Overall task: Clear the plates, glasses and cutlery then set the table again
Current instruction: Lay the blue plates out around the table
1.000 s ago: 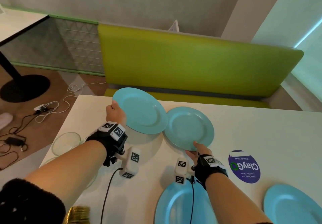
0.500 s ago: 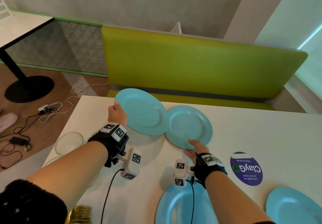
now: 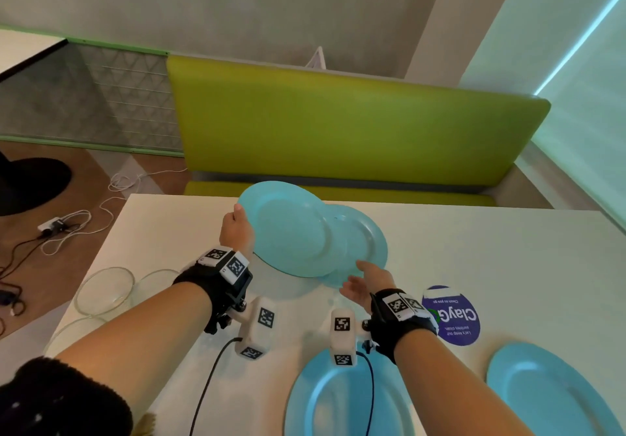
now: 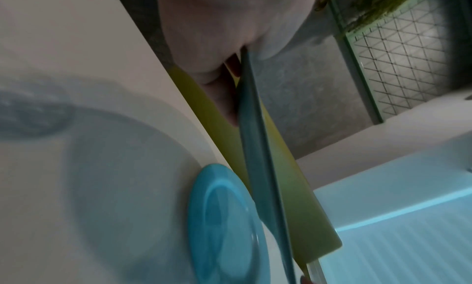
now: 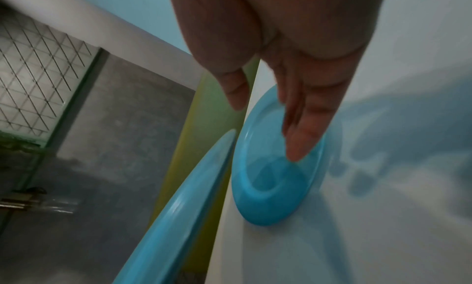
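Now left hand (image 3: pixel 237 232) pinches raised plate (image 3: pixel 288 229) overlapping flat plate (image 3: pixel 367 235) on bench (image 3: pixel 508 259); right hand (image 3: pixel 367 283) spread, beside its near rim.

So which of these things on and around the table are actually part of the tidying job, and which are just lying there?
Part of the job:
- raised blue plate, gripped by the left hand
- blue plate on the table, by the open right hand
- two near blue plates
- glass bowls

Just lying about:
- purple sticker
- green bench
- floor cables
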Demonstrator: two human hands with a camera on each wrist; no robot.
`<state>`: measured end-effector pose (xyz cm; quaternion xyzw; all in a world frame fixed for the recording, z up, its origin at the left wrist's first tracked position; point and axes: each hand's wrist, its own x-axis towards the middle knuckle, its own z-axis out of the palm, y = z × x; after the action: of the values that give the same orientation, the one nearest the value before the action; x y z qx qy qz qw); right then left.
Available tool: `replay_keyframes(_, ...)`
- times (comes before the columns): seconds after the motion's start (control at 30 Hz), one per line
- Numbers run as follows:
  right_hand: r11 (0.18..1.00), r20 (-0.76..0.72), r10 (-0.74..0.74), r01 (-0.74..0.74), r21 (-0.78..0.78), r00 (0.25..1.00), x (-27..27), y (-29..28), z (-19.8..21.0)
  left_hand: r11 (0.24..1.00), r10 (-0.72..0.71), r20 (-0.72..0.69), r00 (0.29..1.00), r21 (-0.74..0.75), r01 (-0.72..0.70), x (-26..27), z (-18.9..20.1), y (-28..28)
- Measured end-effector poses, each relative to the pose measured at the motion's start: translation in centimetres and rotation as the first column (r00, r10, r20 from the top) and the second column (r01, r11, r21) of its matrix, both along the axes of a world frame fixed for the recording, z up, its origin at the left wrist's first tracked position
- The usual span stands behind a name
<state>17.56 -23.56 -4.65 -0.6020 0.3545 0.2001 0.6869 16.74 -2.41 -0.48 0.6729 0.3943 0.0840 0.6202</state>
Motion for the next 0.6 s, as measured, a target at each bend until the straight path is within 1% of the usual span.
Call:
replay_keyframes(0.07,0.996,0.042,0.001,-0.005,0.092,0.999,-0.3,-0.7,0.8,0.996,-0.069,0.023,0.997,-0.046,0.070,0.1,0.0,-1.6)
replay_keyframes(0.1,0.994,0.056,-0.004,-0.003,0.110,0.998,-0.4,-1.2,1.1,0.993,-0.100,0.024,0.995,-0.060,0.102,0.2,-0.1,-2.5)
replay_keyframes(0.23,0.991,0.064,-0.067,0.059,0.117,0.996,-0.8,-4.2,1.7,0.967,-0.227,0.024,0.974,-0.111,0.228,0.9,-1.0,-5.7)
replay_keyframes(0.33,0.982,0.074,-0.157,0.148,0.115,0.985,-0.6,-7.3,1.7,0.932,-0.318,0.038,0.947,-0.170,0.320,1.7,-1.9,-8.1)
replay_keyframes(0.4,0.968,0.083,-0.237,0.228,0.102,0.968,-0.7,-9.5,2.0,0.889,-0.375,0.048,0.926,-0.264,0.374,1.7,-0.8,-10.1)
replay_keyframes(0.47,0.940,0.087,-0.326,0.312,0.139,0.942,-0.6,-11.6,1.9,0.851,-0.405,0.039,0.913,-0.349,0.393,1.6,0.0,-11.9)
replay_keyframes(0.5,0.923,0.084,-0.367,0.352,0.157,0.926,-0.6,-12.7,1.9,0.840,-0.428,0.028,0.903,-0.356,0.409,1.7,0.0,-12.6)
replay_keyframes(0.57,0.897,0.066,-0.427,0.413,0.155,0.902,-0.5,-15.1,1.5,0.843,-0.453,-0.005,0.892,-0.328,0.426,2.0,-0.4,-13.5)
replay_keyframes(0.6,0.895,0.072,-0.442,0.433,0.109,0.894,-0.3,-16.4,1.2,0.845,-0.464,-0.023,0.886,-0.312,0.434,2.2,-0.6,-13.8)
